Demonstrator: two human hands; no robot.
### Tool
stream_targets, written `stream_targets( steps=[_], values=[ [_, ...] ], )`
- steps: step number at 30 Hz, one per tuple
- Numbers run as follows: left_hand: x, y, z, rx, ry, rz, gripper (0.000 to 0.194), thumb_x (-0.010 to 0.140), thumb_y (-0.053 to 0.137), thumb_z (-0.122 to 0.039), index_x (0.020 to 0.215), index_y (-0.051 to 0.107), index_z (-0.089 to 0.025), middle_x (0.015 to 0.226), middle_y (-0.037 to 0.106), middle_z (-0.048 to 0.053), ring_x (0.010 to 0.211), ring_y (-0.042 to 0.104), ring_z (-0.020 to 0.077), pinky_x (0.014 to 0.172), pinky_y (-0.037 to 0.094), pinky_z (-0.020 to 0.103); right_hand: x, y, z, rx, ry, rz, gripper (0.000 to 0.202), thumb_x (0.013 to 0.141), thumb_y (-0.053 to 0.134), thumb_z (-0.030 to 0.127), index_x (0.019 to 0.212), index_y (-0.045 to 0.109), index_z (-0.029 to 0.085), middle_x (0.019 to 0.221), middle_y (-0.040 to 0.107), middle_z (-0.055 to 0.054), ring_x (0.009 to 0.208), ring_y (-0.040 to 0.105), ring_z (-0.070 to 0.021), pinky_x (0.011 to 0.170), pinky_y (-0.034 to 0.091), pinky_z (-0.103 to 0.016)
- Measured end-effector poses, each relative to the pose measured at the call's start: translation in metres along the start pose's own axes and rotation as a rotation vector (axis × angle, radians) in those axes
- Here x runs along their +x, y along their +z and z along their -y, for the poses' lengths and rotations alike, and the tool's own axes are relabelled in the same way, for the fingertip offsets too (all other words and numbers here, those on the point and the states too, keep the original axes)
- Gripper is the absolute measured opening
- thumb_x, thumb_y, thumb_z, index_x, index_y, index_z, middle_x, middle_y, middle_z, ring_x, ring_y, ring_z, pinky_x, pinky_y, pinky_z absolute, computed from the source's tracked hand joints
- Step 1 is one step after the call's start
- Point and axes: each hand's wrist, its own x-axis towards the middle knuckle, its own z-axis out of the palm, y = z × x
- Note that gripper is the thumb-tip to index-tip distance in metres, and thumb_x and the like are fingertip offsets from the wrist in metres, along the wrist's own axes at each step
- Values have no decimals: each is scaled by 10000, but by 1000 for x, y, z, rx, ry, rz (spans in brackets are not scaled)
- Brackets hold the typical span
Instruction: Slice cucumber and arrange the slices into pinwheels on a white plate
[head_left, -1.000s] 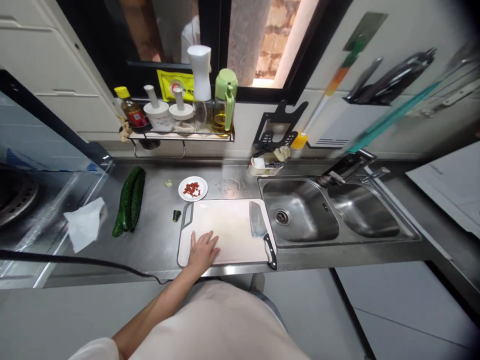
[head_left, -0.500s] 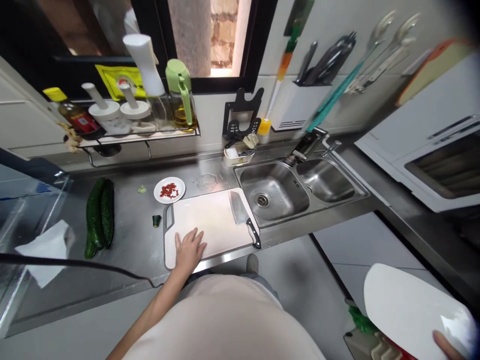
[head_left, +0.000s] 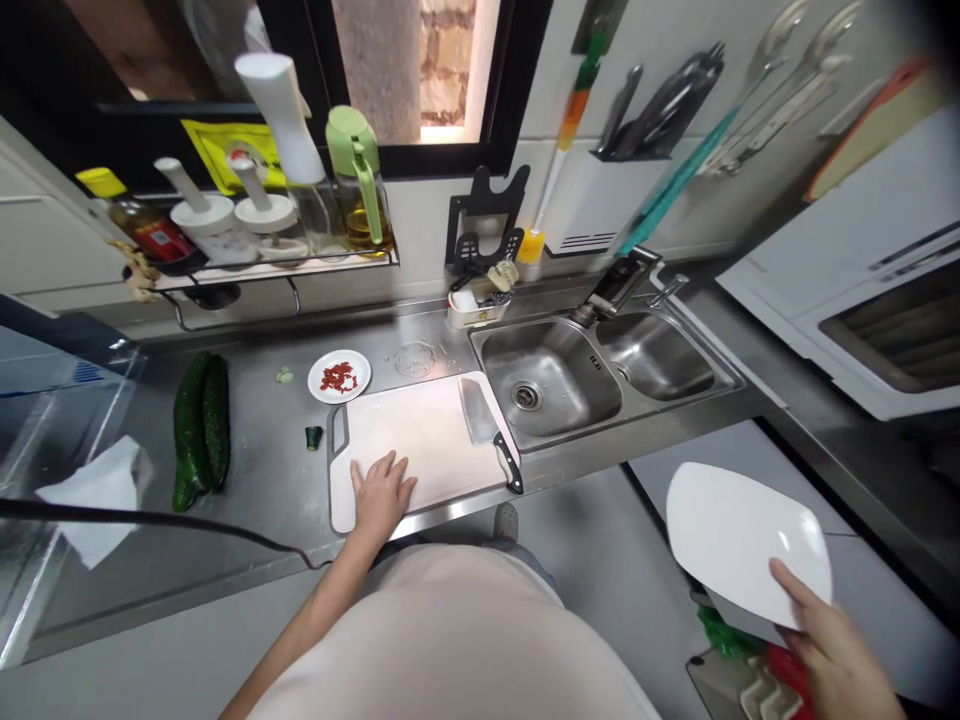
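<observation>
My left hand (head_left: 382, 495) lies with spread fingers on the near left part of a white cutting board (head_left: 427, 430). A cleaver (head_left: 487, 430) with a black handle rests along the board's right side. Out at the lower right, my right hand (head_left: 832, 635) grips the edge of a white plate (head_left: 742, 535), thumb on top. The plate is held in the air beyond the counter's front edge, tilted. Left of the board are a small white dish (head_left: 339, 377) of chopped red pieces, a dark green cut-off end (head_left: 313, 437), and two cucumbers (head_left: 202, 430).
A double steel sink (head_left: 551, 375) with a faucet (head_left: 615, 285) adjoins the board on the right. Bottles and jars fill a wall rack (head_left: 277, 262) at the back. A crumpled white paper (head_left: 97, 500) lies at the left, and a dark cable (head_left: 165, 522) crosses there.
My right hand has come further into view, bringing the white plate left and up toward the counter. My left hand stays on the cutting board.
</observation>
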Motion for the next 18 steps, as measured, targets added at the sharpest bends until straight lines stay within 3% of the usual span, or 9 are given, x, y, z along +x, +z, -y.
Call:
stream_targets(
  steps=[2,6,10,13,18],
  values=[
    [1,0,-3,-6,-20,-16,359,891,476,-404,1164,635,-233,1291,568,126,1152,526,281,1093,48,643,7,25,6,31,76,1,205,586,712,211,774,655,268,1312,550,-174,850,690,-241,478,515,-229],
    [4,0,-12,-58,-53,-73,321,885,491,-400,1107,663,-244,1222,604,105,1138,527,275,1106,78,616,9,80,19,86,-4,187,221,593,702,169,791,661,258,1328,539,-162,997,659,-249,639,561,-221],
    [10,0,-31,-253,-38,-38,294,883,495,-378,1066,676,-235,1112,643,82,1060,571,242,1073,274,518,9,138,26,55,10,338,276,573,732,191,838,660,217,1144,666,-142,923,687,-274,743,600,-333],
    [19,3,-49,-524,-15,58,306,876,492,-370,1062,669,-203,1030,665,75,938,613,199,887,459,362,5,181,29,44,10,447,298,579,750,191,867,671,181,967,724,-126,873,698,-266,753,599,-336],
    [42,18,-76,-914,-169,155,298,813,576,-381,1024,681,-199,887,687,46,743,617,149,730,489,281,-16,252,32,79,56,574,335,591,767,163,912,672,145,895,738,-83,816,704,-227,752,598,-318]
  ],
)
